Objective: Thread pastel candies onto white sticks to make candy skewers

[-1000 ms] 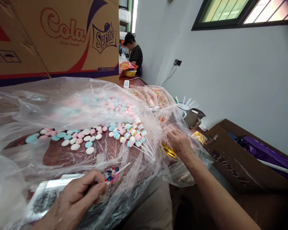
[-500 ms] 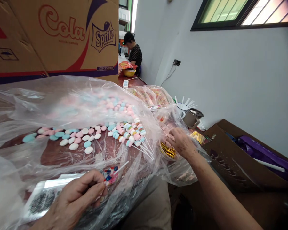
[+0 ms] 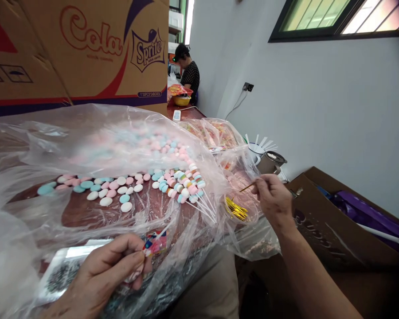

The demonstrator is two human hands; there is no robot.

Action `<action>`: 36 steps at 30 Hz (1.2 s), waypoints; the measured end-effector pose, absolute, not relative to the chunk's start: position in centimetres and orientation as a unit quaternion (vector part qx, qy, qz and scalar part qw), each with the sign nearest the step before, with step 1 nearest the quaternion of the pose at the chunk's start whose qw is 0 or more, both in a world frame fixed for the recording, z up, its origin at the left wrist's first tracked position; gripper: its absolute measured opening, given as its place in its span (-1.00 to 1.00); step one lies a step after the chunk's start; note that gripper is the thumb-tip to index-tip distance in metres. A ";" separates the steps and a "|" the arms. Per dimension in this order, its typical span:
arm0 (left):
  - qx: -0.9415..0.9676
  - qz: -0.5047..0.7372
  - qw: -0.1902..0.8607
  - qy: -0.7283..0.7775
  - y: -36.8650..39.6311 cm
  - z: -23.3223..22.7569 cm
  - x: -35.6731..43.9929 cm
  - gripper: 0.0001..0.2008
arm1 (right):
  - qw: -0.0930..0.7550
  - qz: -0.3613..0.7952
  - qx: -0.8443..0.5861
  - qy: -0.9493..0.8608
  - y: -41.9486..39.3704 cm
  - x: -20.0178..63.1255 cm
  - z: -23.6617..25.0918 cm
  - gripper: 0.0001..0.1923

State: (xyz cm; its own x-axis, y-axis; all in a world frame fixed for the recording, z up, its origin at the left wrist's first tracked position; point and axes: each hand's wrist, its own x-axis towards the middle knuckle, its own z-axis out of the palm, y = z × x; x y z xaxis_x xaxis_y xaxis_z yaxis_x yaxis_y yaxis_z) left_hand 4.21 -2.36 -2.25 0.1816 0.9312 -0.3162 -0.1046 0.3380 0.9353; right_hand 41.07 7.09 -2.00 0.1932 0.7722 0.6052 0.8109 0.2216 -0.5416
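Now gold twist tie [image 3: 246, 187] in right hand [image 3: 273, 198]

A brown cardboard box [image 3: 76, 48] printed with "Cola" and "Sprite" filled the upper left of the frame. Farther back near the top centre, a person in dark clothes [image 3: 189, 73] stood beside a yellow bowl [image 3: 181, 100]. A dark-framed window [image 3: 339, 17] ran along the upper right.

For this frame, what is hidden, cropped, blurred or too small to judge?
Head view only:
- Wrapped lollipop in the left hand: its candy head is covered by the fingers and printed wrapper.
- Candies deep in the big plastic bag: blurred by folded film.
- Gold twist tie in the right hand: too thin to see the pinched end.
- Cardboard box: cut off by the top and left edges.
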 end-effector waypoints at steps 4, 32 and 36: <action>0.352 0.418 0.692 0.470 -2.6 -1.1 6.0 -0.72 | 0.690 0.219 -0.486 -0.489 4.4 34.1 -0.7 -0.83; 0.328 0.502 0.676 0.429 -1.9 -3.6 6.7 -0.66 | 0.410 0.425 -0.385 -0.709 0.7 22.7 -4.8 -0.76; 0.308 0.512 0.668 0.444 -1.6 -3.4 6.7 -0.67 | 0.418 0.433 -0.410 -0.686 0.6 22.3 -4.9 -0.81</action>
State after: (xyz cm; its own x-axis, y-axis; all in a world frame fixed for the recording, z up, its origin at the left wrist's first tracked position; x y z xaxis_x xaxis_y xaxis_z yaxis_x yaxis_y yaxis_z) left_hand 6.68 -1.64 -3.38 0.0807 0.9570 -0.2787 -0.4102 0.2867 0.8657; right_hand 22.34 0.60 -4.91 -0.3147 0.9238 0.2180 0.2012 0.2894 -0.9358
